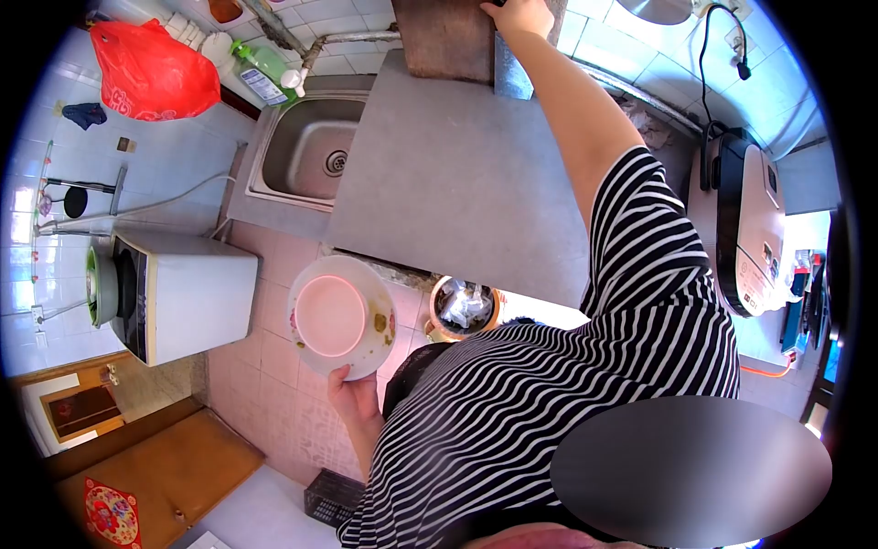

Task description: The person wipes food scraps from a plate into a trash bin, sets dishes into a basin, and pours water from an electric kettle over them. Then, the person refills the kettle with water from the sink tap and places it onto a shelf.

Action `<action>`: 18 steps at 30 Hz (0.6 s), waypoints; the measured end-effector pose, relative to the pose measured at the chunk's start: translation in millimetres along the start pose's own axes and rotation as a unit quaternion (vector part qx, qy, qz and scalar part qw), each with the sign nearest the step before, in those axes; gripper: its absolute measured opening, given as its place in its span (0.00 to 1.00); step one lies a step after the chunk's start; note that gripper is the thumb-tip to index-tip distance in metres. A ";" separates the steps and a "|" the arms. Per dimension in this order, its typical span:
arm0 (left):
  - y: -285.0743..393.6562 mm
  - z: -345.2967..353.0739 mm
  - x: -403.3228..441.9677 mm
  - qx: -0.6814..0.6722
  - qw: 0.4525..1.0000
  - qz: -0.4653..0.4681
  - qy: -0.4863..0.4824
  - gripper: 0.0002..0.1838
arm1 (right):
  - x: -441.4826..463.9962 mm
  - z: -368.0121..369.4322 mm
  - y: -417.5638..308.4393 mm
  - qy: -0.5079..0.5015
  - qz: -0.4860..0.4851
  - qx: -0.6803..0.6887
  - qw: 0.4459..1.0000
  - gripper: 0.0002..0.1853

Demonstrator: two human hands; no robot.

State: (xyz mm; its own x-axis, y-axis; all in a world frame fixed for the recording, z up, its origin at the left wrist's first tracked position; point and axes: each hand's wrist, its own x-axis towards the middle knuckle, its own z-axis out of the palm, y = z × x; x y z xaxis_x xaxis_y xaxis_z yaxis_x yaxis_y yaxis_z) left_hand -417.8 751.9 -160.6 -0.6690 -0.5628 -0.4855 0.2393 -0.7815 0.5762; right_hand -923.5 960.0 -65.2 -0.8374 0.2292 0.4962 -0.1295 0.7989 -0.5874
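Note:
My left hand [355, 399] grips the rim of a white plate [375, 350] with flower patterns and greenish-brown patches. A pink bowl [330, 316] rests on that plate, held out over the tiled floor. My right hand [523, 15] reaches to the far end of the grey counter [457, 183]. Its fingers close on the edge of a brown wooden board [446, 38], which looks like a cutting board standing against the wall. The top frame edge cuts off part of this hand and the board. A shiny metal piece [513, 69] stands beside the board.
A steel sink [306, 151] is set left of the counter, with a green soap bottle [262, 73] and red plastic bag [151, 73] behind it. A lined bin [465, 305] stands below the counter edge. At left is a white appliance [197, 293]; at right, another appliance [745, 224].

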 end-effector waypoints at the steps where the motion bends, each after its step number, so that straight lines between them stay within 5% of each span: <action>1: -0.1 -0.8 0.3 -0.002 1.000 -0.001 -0.002 0.34 | -1.3 1.1 0.7 0.015 -0.009 0.001 1.000 0.34; 15: 0.9 -2.0 -0.2 -0.019 1.000 0.001 0.005 0.33 | 0.6 7.7 6.6 0.027 -0.006 0.003 1.000 0.43; 16: -1.1 -3.7 -1.0 -0.035 0.999 -0.008 -0.005 0.32 | 9.1 38.8 28.9 0.225 -0.087 -0.060 0.969 0.36; 17: -4.3 -3.3 -1.7 -0.043 0.999 0.020 0.010 0.32 | 13.9 29.1 28.3 0.163 -0.064 -0.129 0.976 0.34; 18: -8.3 -3.8 -0.8 -0.049 0.999 0.008 -0.003 0.32 | 33.3 47.7 46.8 0.088 -0.003 -0.055 0.995 0.46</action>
State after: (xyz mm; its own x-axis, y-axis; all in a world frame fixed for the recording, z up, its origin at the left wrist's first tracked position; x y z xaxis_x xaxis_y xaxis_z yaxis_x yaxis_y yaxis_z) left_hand -416.5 757.9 -167.5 -0.6678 -0.5749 -0.4728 0.3187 -0.7949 0.5164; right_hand -982.8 978.4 -106.7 -0.7299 0.3097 0.6094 -0.0677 0.8543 -0.5153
